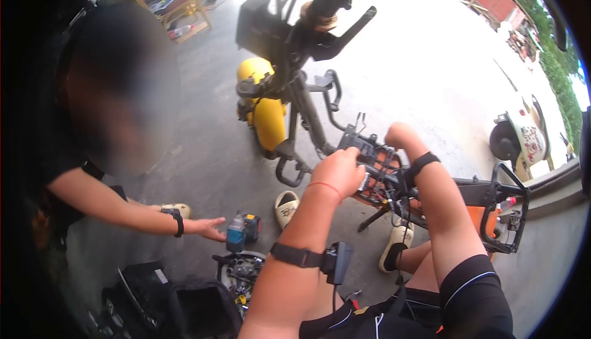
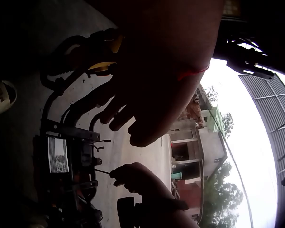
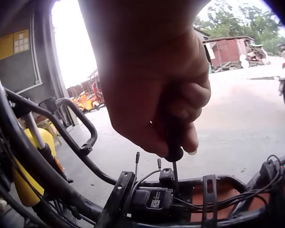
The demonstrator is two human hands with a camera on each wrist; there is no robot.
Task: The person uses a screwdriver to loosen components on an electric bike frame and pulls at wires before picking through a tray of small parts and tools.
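My right hand (image 3: 180, 102) grips the dark handle of a screwdriver (image 3: 174, 151). Its thin shaft points down beside a small black box (image 3: 154, 199) with a label, set in the bare black frame (image 1: 315, 117) of a two-wheeled vehicle. In the head view, my left hand (image 1: 338, 174) is over the near side of that frame, close to the black box. The left wrist view shows its fingers (image 2: 115, 110) loosely spread with nothing held. Cables run along the frame beside a silver finned part (image 2: 58, 154).
On the left another person reaches a hand (image 1: 206, 227) toward a blue power tool (image 1: 236, 233) on the floor. A round tray of parts (image 1: 237, 265) and an open black bag (image 1: 206, 305) lie below it. A white scooter (image 1: 526, 136) stands outside on the right.
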